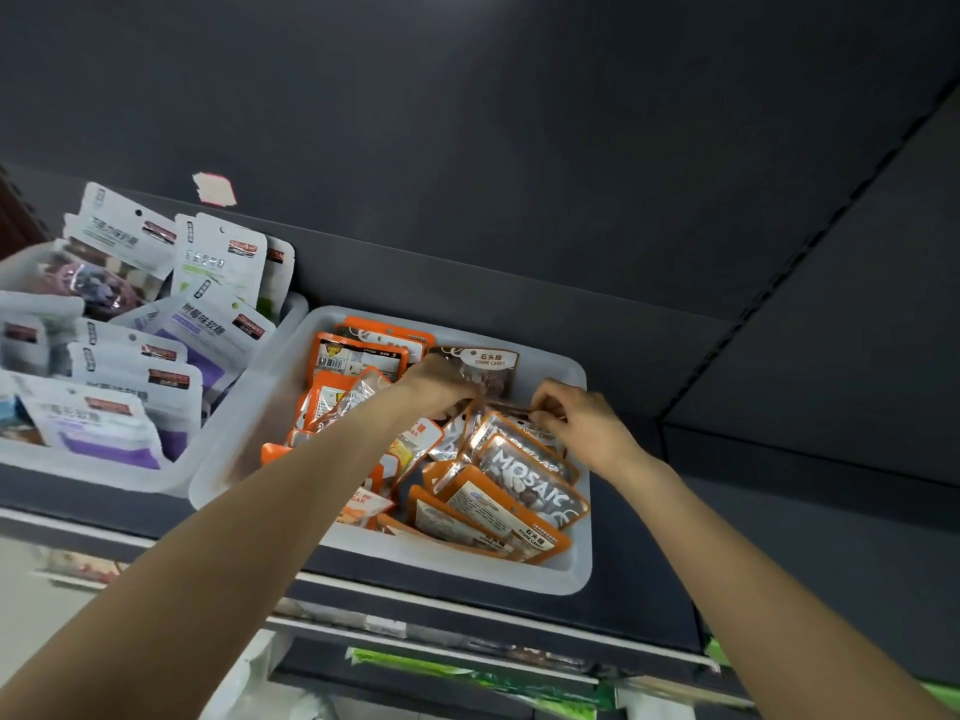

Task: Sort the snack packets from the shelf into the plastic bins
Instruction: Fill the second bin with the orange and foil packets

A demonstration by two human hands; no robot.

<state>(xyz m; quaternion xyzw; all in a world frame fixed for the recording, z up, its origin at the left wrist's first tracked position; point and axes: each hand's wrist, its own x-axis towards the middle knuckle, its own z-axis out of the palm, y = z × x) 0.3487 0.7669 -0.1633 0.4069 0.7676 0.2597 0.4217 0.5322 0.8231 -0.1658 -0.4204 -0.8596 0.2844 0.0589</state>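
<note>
Inside the right bin (579, 563), left hand (441, 384) and right hand (576, 415) pinching a packet (506, 407), back-right corner bare

I reach both arms into the translucent plastic bin (579, 574) on the dark shelf (644, 610), which is full of orange and brown snack packets (530, 491), some printed "MOSAIC" and "STONE CANDY"; my left hand (441, 389) curls over the packets near the back of the bin, and my right hand (582, 420) pinches the top edge of a brown packet (511, 410) just beside it. To the left stands a second bin (104, 472), touching the first, crowded with white and purple pouches (156, 392); a pale paper tag (214, 189) sticks to the dark wall (519, 148) behind.
</note>
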